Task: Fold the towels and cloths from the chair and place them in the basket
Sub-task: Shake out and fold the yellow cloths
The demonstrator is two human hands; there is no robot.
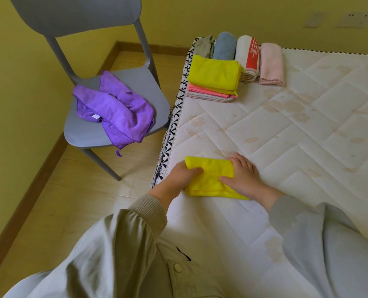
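The left hand pinches the left edge of a yellow cloth on the mattress, its fingers hidden beneath, while the right hand lies flat, fingers spread, over the right edge. Beyond the hands sit a stack of folded cloths and rolled towels, the leftmost partly hidden; left of them a purple towel lies crumpled on the chair, its back cut off
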